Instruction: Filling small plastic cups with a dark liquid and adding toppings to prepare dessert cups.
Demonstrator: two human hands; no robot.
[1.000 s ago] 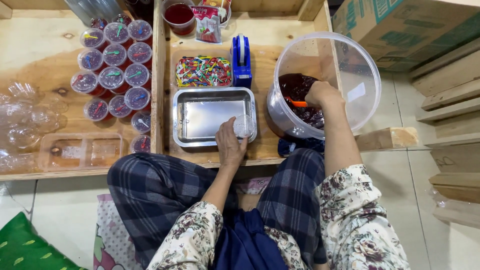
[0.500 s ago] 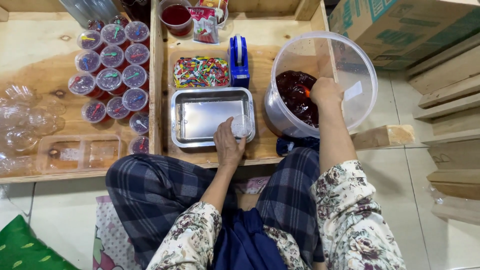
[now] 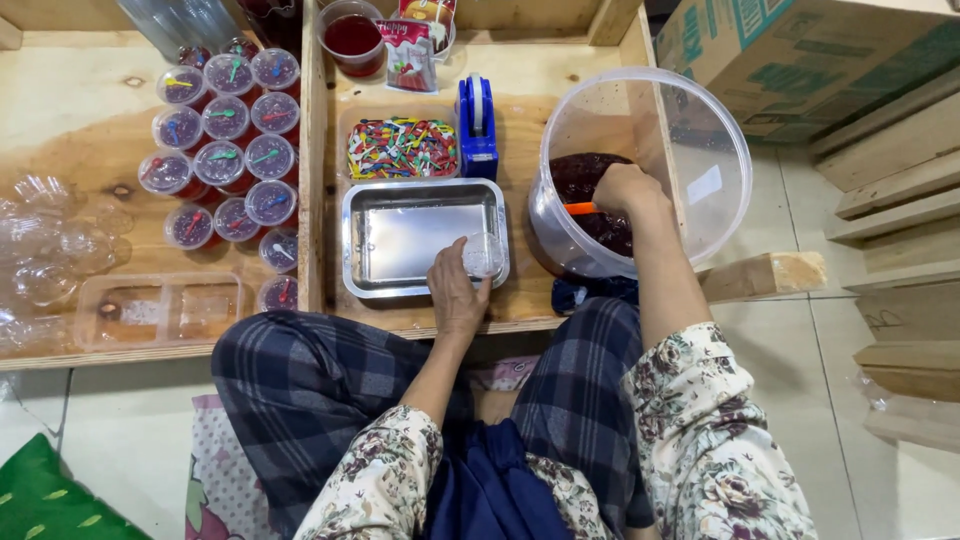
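Over the steel tray's (image 3: 400,240) right edge, left hand (image 3: 458,295) pinches an empty clear cup (image 3: 483,255) between thumb and fingers. Right hand (image 3: 625,190) is inside the big tub (image 3: 700,130) at the wooden platform's right end, fingers curled round an orange scoop handle (image 3: 580,208) in dark jelly. About a dozen filled, lidded cups (image 3: 225,150) sit left; empty cups (image 3: 45,240) remain at the far-left edge.

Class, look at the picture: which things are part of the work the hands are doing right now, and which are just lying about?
In use:
left hand holding a small clear cup over the metal tray
right hand with an orange-handled scoop in the big tub of dark red jelly

Lying about:
blue tape dispenser
cardboard box
green cloth
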